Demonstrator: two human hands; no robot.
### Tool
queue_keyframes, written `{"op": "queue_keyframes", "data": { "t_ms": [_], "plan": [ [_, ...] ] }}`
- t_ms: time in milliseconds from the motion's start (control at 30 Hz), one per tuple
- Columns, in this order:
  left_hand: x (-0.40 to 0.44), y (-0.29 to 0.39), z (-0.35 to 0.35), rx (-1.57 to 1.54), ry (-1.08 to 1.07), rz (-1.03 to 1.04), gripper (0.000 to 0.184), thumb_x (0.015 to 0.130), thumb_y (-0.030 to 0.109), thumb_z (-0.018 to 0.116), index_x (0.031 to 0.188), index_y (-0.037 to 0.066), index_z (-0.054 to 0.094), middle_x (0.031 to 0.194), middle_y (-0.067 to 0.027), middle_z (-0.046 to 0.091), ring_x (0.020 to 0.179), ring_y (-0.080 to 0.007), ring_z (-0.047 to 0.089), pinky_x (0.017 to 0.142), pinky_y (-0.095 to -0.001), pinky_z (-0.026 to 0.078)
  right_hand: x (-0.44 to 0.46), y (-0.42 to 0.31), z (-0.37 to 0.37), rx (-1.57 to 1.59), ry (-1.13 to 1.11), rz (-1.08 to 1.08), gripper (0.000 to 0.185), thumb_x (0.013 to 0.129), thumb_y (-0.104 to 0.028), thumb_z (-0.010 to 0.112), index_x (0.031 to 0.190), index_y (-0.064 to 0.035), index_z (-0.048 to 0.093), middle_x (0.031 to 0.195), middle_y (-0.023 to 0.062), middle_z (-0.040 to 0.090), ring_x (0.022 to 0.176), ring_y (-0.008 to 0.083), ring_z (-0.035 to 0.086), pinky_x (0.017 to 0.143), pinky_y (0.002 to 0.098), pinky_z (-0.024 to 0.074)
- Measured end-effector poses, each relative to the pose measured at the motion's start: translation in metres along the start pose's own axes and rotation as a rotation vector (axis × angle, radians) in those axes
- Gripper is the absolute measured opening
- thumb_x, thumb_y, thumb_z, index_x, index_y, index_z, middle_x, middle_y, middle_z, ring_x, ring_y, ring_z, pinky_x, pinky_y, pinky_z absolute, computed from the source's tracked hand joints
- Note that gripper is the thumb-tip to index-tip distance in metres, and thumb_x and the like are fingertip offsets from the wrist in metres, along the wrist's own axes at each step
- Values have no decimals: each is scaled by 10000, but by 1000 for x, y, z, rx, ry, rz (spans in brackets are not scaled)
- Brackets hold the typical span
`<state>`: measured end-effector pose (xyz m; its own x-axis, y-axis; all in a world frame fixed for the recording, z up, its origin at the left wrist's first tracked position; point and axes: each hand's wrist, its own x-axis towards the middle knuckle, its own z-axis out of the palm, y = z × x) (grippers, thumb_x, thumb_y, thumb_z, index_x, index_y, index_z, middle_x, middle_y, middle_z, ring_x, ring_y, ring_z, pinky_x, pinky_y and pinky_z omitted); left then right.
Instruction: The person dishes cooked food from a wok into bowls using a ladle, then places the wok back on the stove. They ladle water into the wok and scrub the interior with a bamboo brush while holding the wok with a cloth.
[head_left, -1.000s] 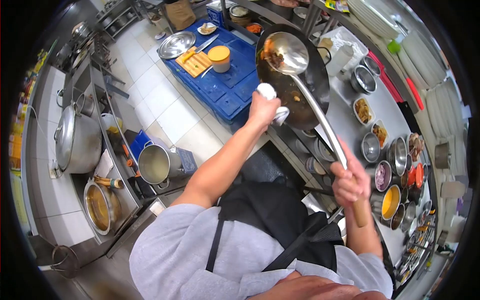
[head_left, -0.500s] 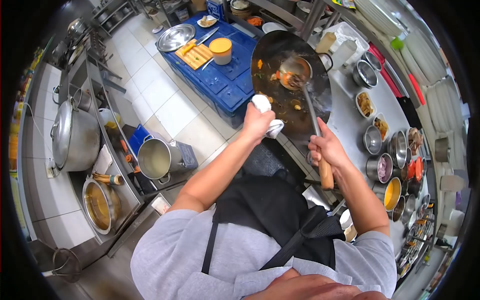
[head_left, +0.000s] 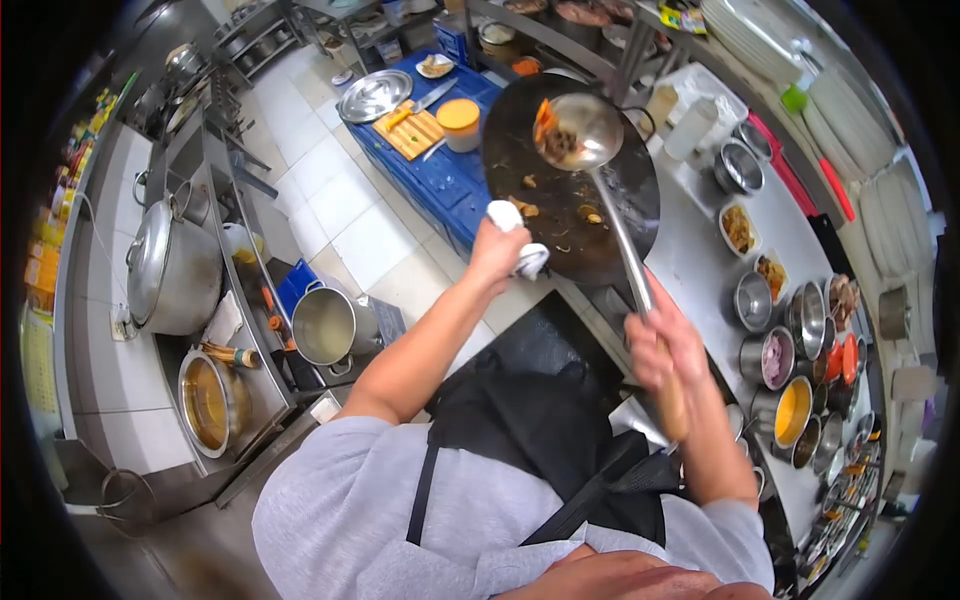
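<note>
A dark wok (head_left: 610,240) hangs out in front of me, with bits of food on its surface. Its near rim is gripped by my left hand (head_left: 497,247), which is closed round a folded white cloth (head_left: 532,260). My right hand (head_left: 665,338) is wrapped round the wooden handle of a long metal ladle (head_left: 618,215). The ladle's bowl is over the far part of the wok and holds orange pieces and some darker food (head_left: 556,135). Part of the right hand is smeared by motion.
Beyond the wok, a blue chest (head_left: 425,180) bears a cutting board (head_left: 408,132), a yellow-lidded tub (head_left: 459,122) and a metal lid (head_left: 375,96). Steel bowls (head_left: 739,171) and ingredient dishes line the counter at right. A large lidded pot (head_left: 175,265) and an open pot (head_left: 334,325) stand at left.
The ladle's bowl has risen from the wok's surface with food in it. My right hand has come back towards my body. The wok and left hand have shifted slightly left.
</note>
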<state>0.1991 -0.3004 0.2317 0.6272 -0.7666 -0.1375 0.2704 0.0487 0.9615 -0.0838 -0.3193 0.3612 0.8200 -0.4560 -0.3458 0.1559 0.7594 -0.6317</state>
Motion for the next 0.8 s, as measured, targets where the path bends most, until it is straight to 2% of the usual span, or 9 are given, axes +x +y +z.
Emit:
{"op": "queue_keyframes", "data": {
  "t_ms": [67,133,333,400,467,533,600,667,800],
  "plan": [
    [-24,16,-4,-124,-48,-239,145,826,64,584,964,45,547,802,-72,610,562,-200,609,479,-389,526,21,-13,-18,100,96,141,539,1016,-131,458,1512,-268,300,770,34,457,431,66,379,378,229,352],
    [-32,5,-10,-188,-48,-316,137,839,87,593,960,44,545,789,-73,616,595,-212,630,474,-403,535,25,-2,-41,121,90,160,487,1017,-119,451,1478,-244,355,771,35,455,454,63,389,403,223,353],
    [-52,-36,-27,-185,-25,-395,181,871,126,609,1034,64,563,822,-75,647,696,-217,674,563,-371,547,-47,-21,-94,248,95,-66,513,1024,-123,452,1505,-253,326,801,45,454,443,62,383,388,229,367],
    [-59,-35,-27,-213,9,-416,169,876,116,575,1036,68,547,829,-71,638,687,-206,658,544,-353,529,-73,-42,-113,100,240,-174,616,1014,-135,480,1555,-269,217,789,43,450,437,74,398,383,239,376],
    [-65,-31,-25,-201,-2,-434,164,869,119,562,1019,63,526,799,-53,605,666,-188,625,517,-341,502,-82,-57,-123,-322,447,-277,672,997,-133,503,1568,-266,175,754,37,458,436,83,419,385,251,391],
    [-64,-39,-23,-221,15,-391,156,868,123,558,1008,69,515,777,-43,582,639,-180,607,494,-341,485,-72,-62,-145,-452,594,-314,724,964,-106,523,1574,-245,160,740,42,488,439,99,450,380,262,393],
    [-62,-42,-18,-217,16,-380,152,868,121,556,1005,72,511,775,-39,574,633,-176,600,489,-341,478,-54,-67,-183,-905,942,-334,751,942,-83,526,1577,-224,151,741,53,516,444,116,471,380,282,400],
    [-59,-40,-11,-216,15,-367,149,867,119,553,1001,75,507,773,-34,566,628,-173,593,483,-341,471,-52,-95,-212,-780,931,-272,770,928,-67,517,1581,-214,137,732,60,527,447,127,488,388,304,416],
    [-61,-26,-2,-171,21,-363,165,853,102,550,1008,63,512,797,-42,565,647,-169,598,503,-333,488,-37,-91,-248,-993,1063,-272,770,927,-58,521,1582,-197,139,785,102,574,448,149,499,398,330,441]
  ]
}}
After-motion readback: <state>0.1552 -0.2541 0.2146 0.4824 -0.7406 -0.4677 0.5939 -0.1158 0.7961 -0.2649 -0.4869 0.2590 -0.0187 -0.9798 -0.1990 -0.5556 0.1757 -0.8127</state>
